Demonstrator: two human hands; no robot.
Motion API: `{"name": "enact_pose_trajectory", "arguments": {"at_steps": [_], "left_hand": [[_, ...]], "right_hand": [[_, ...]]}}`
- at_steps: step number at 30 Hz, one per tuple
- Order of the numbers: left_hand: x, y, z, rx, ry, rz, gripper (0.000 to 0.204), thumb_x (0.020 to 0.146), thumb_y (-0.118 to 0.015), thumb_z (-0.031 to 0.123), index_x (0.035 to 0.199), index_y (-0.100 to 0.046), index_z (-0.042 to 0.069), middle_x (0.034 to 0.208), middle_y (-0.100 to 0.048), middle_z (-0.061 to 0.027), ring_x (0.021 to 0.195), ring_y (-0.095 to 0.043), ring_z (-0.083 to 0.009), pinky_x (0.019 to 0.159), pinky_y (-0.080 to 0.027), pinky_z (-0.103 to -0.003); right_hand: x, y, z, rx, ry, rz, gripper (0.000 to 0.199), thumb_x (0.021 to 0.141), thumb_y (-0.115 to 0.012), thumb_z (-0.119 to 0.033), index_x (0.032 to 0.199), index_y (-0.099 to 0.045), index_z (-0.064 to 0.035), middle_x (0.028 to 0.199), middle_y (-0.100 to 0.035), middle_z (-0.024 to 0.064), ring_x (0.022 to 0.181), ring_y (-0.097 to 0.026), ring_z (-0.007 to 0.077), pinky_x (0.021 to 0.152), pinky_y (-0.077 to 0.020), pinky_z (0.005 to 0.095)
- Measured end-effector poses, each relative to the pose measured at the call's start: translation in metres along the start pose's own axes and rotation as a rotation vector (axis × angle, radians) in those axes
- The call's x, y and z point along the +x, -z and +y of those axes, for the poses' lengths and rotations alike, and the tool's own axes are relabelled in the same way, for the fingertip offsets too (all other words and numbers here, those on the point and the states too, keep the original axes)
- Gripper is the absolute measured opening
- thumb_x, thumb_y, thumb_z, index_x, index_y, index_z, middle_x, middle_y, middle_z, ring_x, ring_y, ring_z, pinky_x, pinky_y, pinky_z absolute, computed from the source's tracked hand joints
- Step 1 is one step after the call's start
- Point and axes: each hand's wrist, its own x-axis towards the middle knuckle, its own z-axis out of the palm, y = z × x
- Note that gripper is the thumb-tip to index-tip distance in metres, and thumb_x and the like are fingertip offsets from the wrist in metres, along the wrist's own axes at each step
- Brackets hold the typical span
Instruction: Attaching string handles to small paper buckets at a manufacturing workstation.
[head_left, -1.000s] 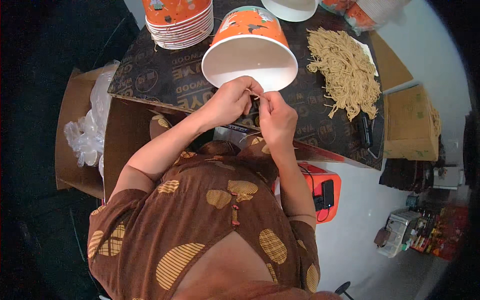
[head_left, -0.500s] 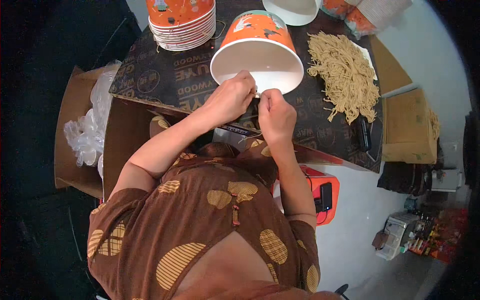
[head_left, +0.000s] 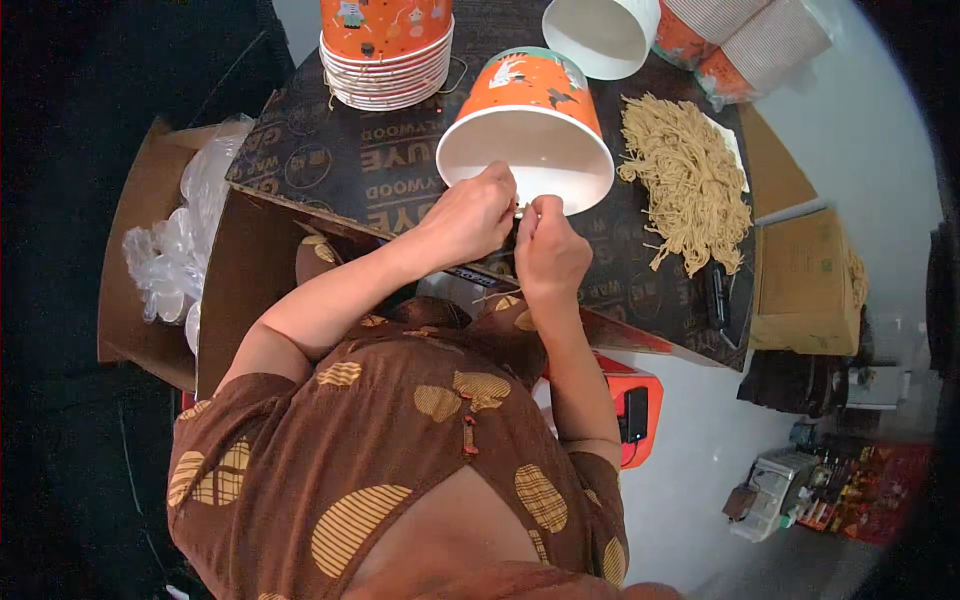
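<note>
An orange printed paper bucket (head_left: 545, 82) lies on its side on the dark table, its white mouth facing me. Both my hands meet at the near edge of its rim. My left hand (head_left: 468, 215) is closed, thumb and fingers pinched on a short pale bit of cord (head_left: 520, 211). My right hand (head_left: 552, 256) pinches the same bit from the other side, close to the left fingertips. How the cord passes through the rim is hidden by my fingers. To the right lies a heap of beige cords (head_left: 688, 185).
A stack of orange buckets (head_left: 385, 70) stands at the far left, with a white-mouthed bucket (head_left: 600, 38) and wrapped bucket stacks (head_left: 765, 50) farther back. A black object (head_left: 716, 295) lies near the right edge. Cardboard boxes (head_left: 800, 285) flank the table; the left box (head_left: 145, 240) holds plastic-wrapped items.
The table and everything on it sit slightly lower in the picture, as the view has shifted. Both hands stay pinched at the bucket's rim, with only small finger movement.
</note>
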Motion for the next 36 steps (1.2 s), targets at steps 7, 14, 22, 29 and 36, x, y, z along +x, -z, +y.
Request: {"name": "enact_pose_trajectory", "arguments": {"at_steps": [7,14,22,29,36], "left_hand": [[0.003,-0.003,0.001,0.021,0.034,0.036,0.004,0.077,-0.057,-0.001,0.076,-0.055,-0.004,0.091,-0.057,-0.0191,0.081,-0.060,-0.0400,0.071,-0.048,-0.045],[0.005,-0.006,0.004,0.066,0.115,0.031,0.007,0.079,-0.057,0.001,0.076,-0.057,-0.006,0.091,-0.056,-0.0248,0.082,-0.060,-0.0440,0.072,-0.048,-0.048],[0.011,-0.005,0.006,0.087,0.065,0.015,0.014,0.076,-0.057,0.002,0.077,-0.058,-0.012,0.088,-0.056,-0.0322,0.079,-0.061,-0.0470,0.071,-0.050,-0.049],[0.049,-0.005,-0.012,0.067,0.023,-0.085,0.014,0.074,-0.058,0.004,0.074,-0.062,-0.009,0.082,-0.059,-0.0306,0.078,-0.062,-0.0444,0.070,-0.050,-0.047],[0.101,-0.002,-0.034,0.020,0.067,-0.259,0.012,0.073,-0.064,0.009,0.071,-0.060,-0.002,0.067,-0.060,-0.0173,0.061,-0.057,-0.0238,0.058,-0.044,-0.036]], "right_hand": [[-0.002,0.007,0.006,0.230,0.147,0.082,0.014,0.088,-0.057,-0.014,0.100,-0.054,-0.0074,0.080,-0.065,0.0167,0.066,-0.063,0.0395,0.058,-0.0489,0.0491],[-0.003,0.008,0.007,0.130,0.074,0.006,0.014,0.088,-0.058,-0.013,0.099,-0.051,-0.0078,0.080,-0.065,0.0165,0.065,-0.063,0.0400,0.057,-0.0482,0.0502],[0.003,0.006,0.009,0.067,0.083,-0.001,0.013,0.090,-0.056,-0.018,0.093,-0.051,-0.0071,0.075,-0.064,0.0163,0.063,-0.062,0.0388,0.056,-0.0485,0.0497],[0.036,0.012,0.036,0.199,0.270,-0.248,0.011,0.091,-0.054,-0.014,0.089,-0.055,-0.0033,0.074,-0.063,0.0210,0.069,-0.061,0.0427,0.060,-0.0471,0.0504],[0.076,0.019,0.054,0.385,0.267,-0.319,0.008,0.087,-0.050,-0.001,0.092,-0.057,0.0009,0.067,-0.062,0.0164,0.062,-0.064,0.0290,0.058,-0.0486,0.0383]]}}
